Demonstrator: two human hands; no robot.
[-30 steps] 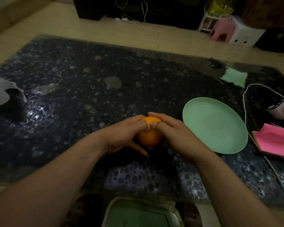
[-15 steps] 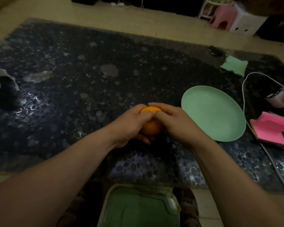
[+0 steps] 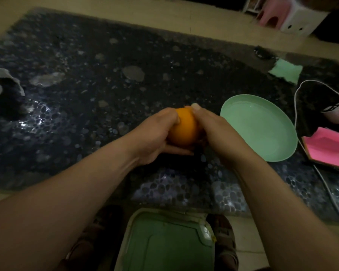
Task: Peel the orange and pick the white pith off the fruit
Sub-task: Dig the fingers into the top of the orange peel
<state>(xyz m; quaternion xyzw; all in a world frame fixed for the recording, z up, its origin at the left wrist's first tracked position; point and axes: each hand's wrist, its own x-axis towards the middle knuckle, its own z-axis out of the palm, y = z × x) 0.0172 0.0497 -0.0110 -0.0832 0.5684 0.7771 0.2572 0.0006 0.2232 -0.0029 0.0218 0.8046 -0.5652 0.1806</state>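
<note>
Step in hand: starting the peel. The orange (image 3: 183, 127) is held just above the dark pebbled table (image 3: 106, 85), near its front edge, clasped between both hands. The left hand (image 3: 155, 137) grips it from the left, fingers curled under and thumb on the upper side. The right hand (image 3: 217, 132) grips it from the right, its thumb tip (image 3: 195, 107) set at the top of the fruit. The rind looks whole and no pith or flesh shows, though in this dim light I cannot tell if the nail has broken the skin.

Next move, by my judgement: dig the right thumbnail in at the top, lift a flap and tear it down while the left hand steadies and turns the fruit. Too much pressure could burst the segments.

Count:
- oranges: 1
- hands: 2
- green plate (image 3: 262, 124), right of the hands: 1
- green bin (image 3: 164, 241), below the table edge: 1
- green cloth (image 3: 286, 72): 1
- white cable (image 3: 301, 89): 1
- pink pad (image 3: 325, 147): 1
</note>
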